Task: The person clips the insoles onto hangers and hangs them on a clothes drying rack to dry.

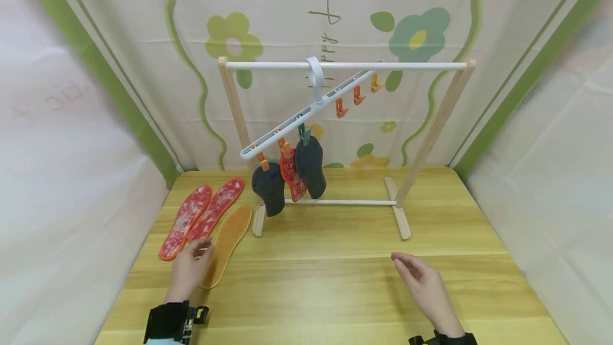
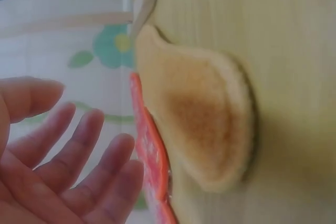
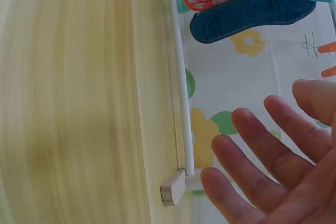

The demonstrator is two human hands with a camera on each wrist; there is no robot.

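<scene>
My left hand (image 1: pixel 190 266) hovers with loosely bent fingers beside a tan insole (image 1: pixel 229 241) at the table's left; nothing is in its grasp. Just behind it lie two red-and-white insoles, one farther left (image 1: pixel 185 222) and one (image 1: pixel 217 209) next to the tan one. In the left wrist view, the fingers (image 2: pixel 113 163) are spread apart from the tan insole (image 2: pixel 197 111). Over the right part of the table, my right hand (image 1: pixel 426 289) is relaxed and holds nothing. Its fingers (image 3: pixel 257 129) spread in the right wrist view, away from the hung insoles.
A wooden rack with a white top bar (image 1: pixel 407 66) carries a slanted grey clip hanger (image 1: pixel 287 121). From its near-left half hang a dark blue insole (image 1: pixel 269 190), a red one (image 1: pixel 292 177) and another dark blue one (image 1: pixel 310 169). Bare orange and yellow clips (image 1: pixel 358 96) fill the right half.
</scene>
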